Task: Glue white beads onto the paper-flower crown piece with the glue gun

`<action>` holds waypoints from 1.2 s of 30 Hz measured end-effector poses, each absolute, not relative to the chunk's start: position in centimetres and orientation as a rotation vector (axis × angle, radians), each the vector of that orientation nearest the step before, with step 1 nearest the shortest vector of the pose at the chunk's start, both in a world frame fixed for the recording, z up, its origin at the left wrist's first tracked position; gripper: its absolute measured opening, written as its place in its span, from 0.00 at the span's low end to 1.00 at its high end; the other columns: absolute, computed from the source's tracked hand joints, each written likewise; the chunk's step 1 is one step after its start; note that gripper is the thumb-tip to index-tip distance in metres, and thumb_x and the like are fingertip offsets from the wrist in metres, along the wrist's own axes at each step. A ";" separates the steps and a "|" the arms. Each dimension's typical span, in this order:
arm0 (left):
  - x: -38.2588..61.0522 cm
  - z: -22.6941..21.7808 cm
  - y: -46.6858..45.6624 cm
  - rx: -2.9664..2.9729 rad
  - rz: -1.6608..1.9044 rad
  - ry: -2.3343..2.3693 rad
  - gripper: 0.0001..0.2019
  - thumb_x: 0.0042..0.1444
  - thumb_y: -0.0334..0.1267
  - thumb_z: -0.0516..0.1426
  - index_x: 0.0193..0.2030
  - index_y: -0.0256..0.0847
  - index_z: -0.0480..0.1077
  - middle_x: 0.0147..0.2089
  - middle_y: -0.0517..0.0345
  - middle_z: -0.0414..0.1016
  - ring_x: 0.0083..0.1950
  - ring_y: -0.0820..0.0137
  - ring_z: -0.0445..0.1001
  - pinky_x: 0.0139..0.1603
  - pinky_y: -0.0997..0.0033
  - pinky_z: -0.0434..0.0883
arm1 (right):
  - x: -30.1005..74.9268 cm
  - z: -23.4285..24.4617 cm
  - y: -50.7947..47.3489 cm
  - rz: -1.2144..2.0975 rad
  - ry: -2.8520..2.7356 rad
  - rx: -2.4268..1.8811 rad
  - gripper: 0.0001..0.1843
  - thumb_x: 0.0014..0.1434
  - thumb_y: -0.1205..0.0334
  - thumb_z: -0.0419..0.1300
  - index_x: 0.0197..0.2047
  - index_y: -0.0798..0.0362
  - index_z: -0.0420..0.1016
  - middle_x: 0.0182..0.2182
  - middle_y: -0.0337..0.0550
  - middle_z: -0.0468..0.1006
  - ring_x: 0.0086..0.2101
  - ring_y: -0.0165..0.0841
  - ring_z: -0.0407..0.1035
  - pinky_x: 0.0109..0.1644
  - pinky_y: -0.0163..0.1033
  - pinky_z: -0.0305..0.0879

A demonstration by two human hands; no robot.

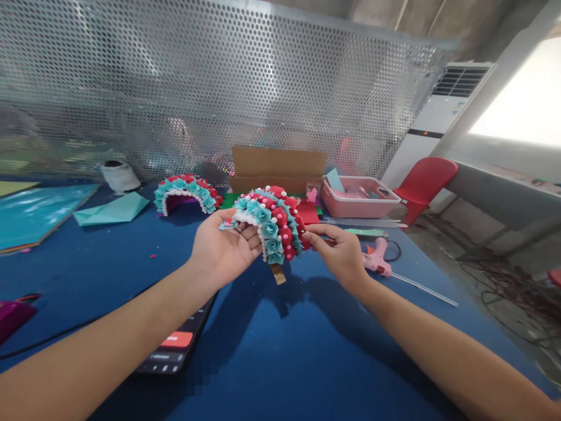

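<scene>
A curved arch of paper flowers (272, 225) hangs above the blue table, with rows of turquoise and red blooms, white and pink beads and a white fluffy edge. A brown strip (277, 273) sticks out below it. My left hand (225, 248), palm up, grips the arch's left end, its fingers curled underneath. With thumb and fingertips pressed together, my right hand (339, 254) pinches the red flowers at its right edge. A similar flower arch (186, 190) stands on the table farther left.
A pink glue gun (377, 257) with a clear glue stick lies to the right. Behind are a pink basket (362, 204) and a cardboard box (280, 161). Folded turquoise paper (111, 209) and blue sheets (39, 213) lie left. A tablet (179, 345) is partly under my left forearm.
</scene>
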State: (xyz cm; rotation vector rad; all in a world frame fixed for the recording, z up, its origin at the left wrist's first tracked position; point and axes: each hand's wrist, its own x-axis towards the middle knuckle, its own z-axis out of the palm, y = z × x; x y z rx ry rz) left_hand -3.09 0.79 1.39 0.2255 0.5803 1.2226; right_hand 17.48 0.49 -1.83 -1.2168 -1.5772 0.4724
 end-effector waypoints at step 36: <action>-2.5 0.7 0.1 0.182 1.221 0.547 0.05 0.53 0.36 0.52 0.34 0.37 0.65 0.30 0.50 0.75 0.33 0.64 0.77 0.37 0.63 0.77 | 17.7 -3.2 0.4 0.582 -1.519 -1.227 0.13 0.53 0.53 0.64 0.35 0.54 0.81 0.31 0.44 0.82 0.30 0.34 0.76 0.35 0.38 0.73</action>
